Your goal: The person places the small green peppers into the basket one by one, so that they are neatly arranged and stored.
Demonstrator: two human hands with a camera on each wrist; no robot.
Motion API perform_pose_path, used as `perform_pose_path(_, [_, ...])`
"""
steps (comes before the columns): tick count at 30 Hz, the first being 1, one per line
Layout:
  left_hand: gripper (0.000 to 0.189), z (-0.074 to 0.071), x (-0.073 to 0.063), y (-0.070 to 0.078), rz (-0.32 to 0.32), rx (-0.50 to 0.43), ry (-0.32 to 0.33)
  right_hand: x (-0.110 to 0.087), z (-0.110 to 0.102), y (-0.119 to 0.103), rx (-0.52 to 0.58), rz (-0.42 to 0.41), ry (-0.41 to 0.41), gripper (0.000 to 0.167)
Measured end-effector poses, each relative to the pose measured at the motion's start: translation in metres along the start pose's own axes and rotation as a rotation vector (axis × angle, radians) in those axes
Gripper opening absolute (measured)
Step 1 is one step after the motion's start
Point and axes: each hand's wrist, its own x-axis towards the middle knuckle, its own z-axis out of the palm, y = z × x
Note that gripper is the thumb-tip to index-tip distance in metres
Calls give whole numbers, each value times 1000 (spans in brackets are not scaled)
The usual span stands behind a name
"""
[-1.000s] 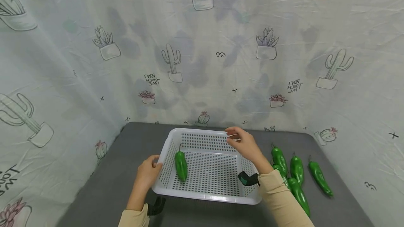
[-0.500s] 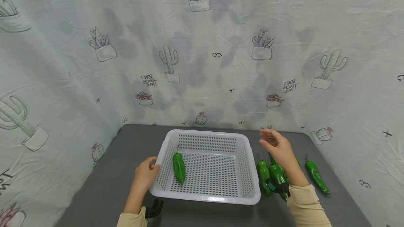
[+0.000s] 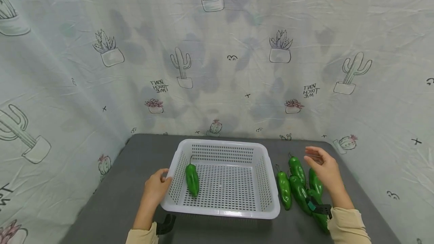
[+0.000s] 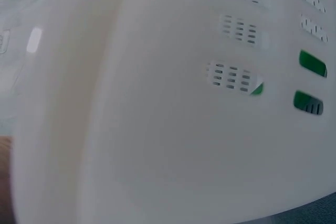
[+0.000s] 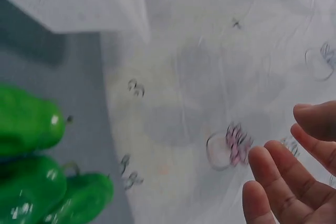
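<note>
White basket (image 3: 220, 212): left hand (image 3: 156, 188) grips its 9 o'clock rim; right hand (image 3: 325, 168) hovers near green peppers (image 3: 299, 194) at 3 o'clock, fingers loosely bent, grip free.

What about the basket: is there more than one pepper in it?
No, just one pepper lies in the basket, on the left hand's side.

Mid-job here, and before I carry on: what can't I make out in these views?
Head: part of the lowest pepper, covered by the black wrist device.
Left wrist: most of the pepper inside the basket, whose wall hides all but green patches at the slots.
Left wrist: the left hand, cut off by the left edge to a blurred sliver.
Right wrist: the pepper group, cut off by the left edge.
</note>
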Motion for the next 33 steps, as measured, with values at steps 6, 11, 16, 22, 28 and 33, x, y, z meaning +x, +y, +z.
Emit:
perform_pose_path(6, [42, -1, 0, 2, 8, -3, 3, -9, -9, 21, -40, 61, 14, 42])
perform_pose_path(11, [42, -1, -1, 3, 0, -5, -2, -21, -13, 38, -110, 145, -16, 44])
perform_pose_path(16, [42, -1, -2, 2, 1, 0, -2, -37, -15, 52, -133, 195, -99, 48])
perform_pose_path(22, [41, -2, -1, 3, 2, -1, -1, -48, -17, 63, -176, 272, -253, 51])
perform_pose_path(28, [42, -1, 0, 1, -8, 5, -4, -56, -18, 71, -160, 355, -435, 56])
perform_pose_path(33, [42, -1, -1, 0, -4, 2, -1, -63, -16, 80, -111, 414, -488, 58])
